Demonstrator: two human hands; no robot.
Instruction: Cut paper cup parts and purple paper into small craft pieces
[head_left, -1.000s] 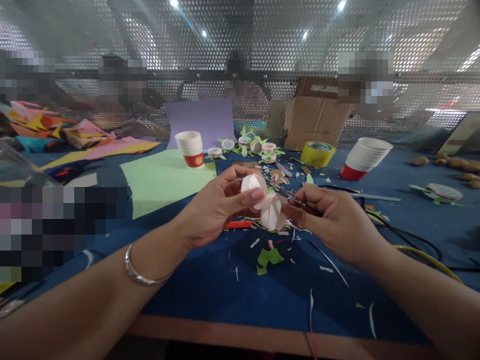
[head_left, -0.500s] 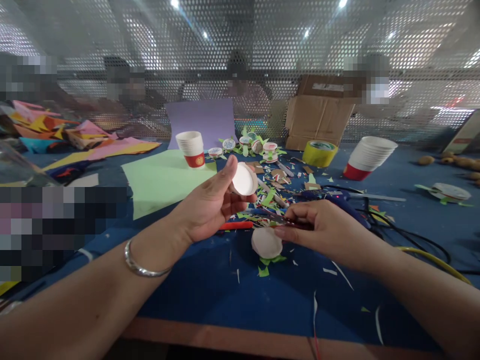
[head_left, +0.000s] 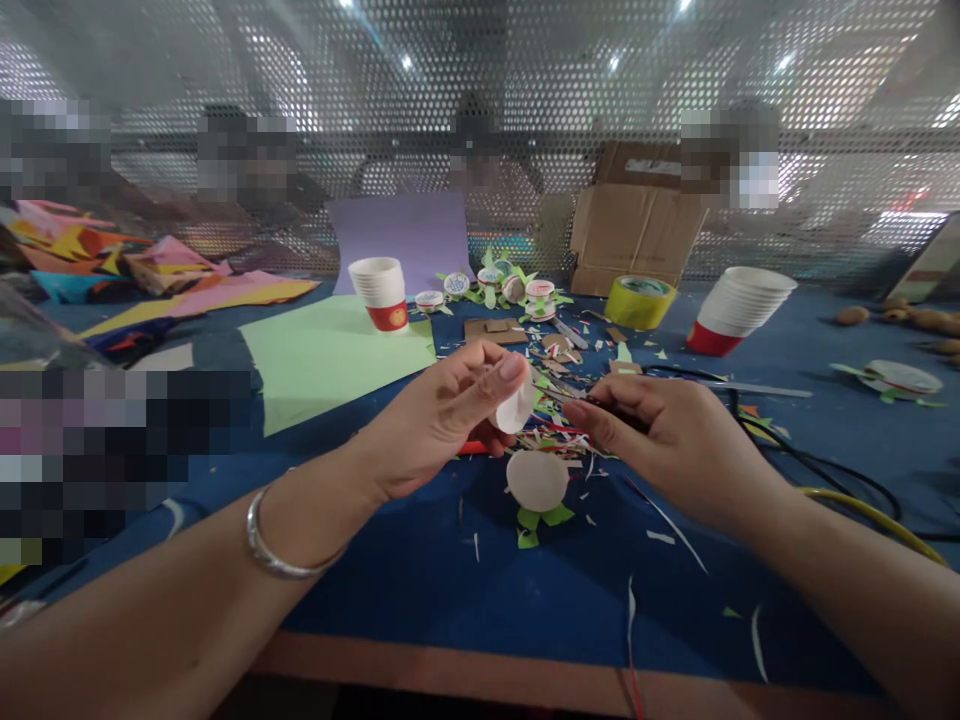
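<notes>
My left hand (head_left: 442, 420) pinches a white paper disc (head_left: 516, 408) between thumb and fingers, above the blue table (head_left: 420, 570). My right hand (head_left: 667, 440) is closed around scissors (head_left: 592, 402) whose blades point left toward that disc. A second white paper disc (head_left: 536, 479) lies on the table just below both hands, on green paper scraps (head_left: 541, 520). A red strip (head_left: 472, 447) lies under my left fingers. A silver bangle (head_left: 281, 545) circles my left wrist.
A light green sheet (head_left: 330, 355), a stack of paper cups (head_left: 381, 292), a tilted stack of cups (head_left: 735, 308), a yellow tape roll (head_left: 637, 300), a cardboard box (head_left: 637, 235), finished paper pieces (head_left: 510, 290) and black cables (head_left: 810, 460) surround the hands. People sit behind the mesh screen.
The white piece held by both hands came apart: one disc dropped to the table, the other stayed in my left hand, rose, then came back down toward the scissors.
</notes>
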